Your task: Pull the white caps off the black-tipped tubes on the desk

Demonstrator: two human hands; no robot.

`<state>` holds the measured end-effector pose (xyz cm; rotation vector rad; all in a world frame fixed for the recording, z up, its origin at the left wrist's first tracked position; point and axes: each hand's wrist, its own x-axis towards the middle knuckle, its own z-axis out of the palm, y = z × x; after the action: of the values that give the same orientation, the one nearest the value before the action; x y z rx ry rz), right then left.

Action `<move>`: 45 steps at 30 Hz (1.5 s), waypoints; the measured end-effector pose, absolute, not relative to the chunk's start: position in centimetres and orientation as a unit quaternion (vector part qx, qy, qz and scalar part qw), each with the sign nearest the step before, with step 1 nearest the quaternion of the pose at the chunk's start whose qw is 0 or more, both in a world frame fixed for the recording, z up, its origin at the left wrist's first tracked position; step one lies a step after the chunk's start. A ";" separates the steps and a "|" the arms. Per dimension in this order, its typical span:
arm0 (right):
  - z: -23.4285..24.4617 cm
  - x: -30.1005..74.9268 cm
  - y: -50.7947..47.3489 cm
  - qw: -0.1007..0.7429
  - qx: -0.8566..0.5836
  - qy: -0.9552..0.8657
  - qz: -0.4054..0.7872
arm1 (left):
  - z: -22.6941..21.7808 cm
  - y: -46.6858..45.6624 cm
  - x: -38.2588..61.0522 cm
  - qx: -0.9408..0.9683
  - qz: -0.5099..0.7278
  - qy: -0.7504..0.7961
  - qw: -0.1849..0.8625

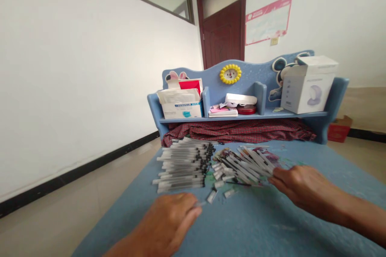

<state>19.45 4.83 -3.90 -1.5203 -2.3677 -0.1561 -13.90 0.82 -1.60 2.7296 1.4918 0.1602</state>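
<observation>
My left hand (171, 219) is low over the near side of the table, thumb and fingers pinched around a small, clear, thin piece (199, 204) blurred by motion. At the right, the closed fingers of my right hand (294, 182) meet the lower ends of clear pen barrels (256, 164) in a loose pile; a barrel seems pinched there. Left of that pile lie many capped pens (181, 164) in a stack, their black ends pointing right. Small clear pen caps (218, 172) are scattered between the two groups, with a loose cap (212, 196) closer to my left hand.
The blue table (253, 225) has a shelf unit at its back, holding an open box (181, 106), papers (223, 111), a red tin (246, 110) and a tall white box (310, 88). Checked cloth (235, 132) fills the space beneath. A white wall (75, 68) stands left.
</observation>
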 end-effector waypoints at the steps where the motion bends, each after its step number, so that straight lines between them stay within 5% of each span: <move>1: -4.1 18.1 5.4 0.114 -0.545 -0.828 -0.071 | -1.5 1.5 -12.3 0.880 0.025 0.475 0.005; 4: -4.4 15.1 6.5 0.048 -0.568 -0.816 -0.097 | -1.9 3.2 -9.3 0.883 -0.029 0.467 -0.033; 22: -5.1 13.5 9.0 0.042 -0.599 -0.792 -0.112 | -2.6 5.1 -14.9 0.833 0.001 0.548 -0.077; 38: -6.3 13.5 9.0 0.154 -0.543 -0.819 -0.103 | -2.2 5.6 -15.7 0.856 -0.082 0.506 -0.071; 45: -5.8 12.7 8.4 0.253 -0.478 -0.836 0.095 | -1.3 6.3 -12.5 0.901 -0.021 0.426 -0.081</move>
<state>12.66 8.35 -5.82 -1.2990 -2.2719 0.2583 -12.49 6.33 -1.30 2.9860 1.4101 -0.0703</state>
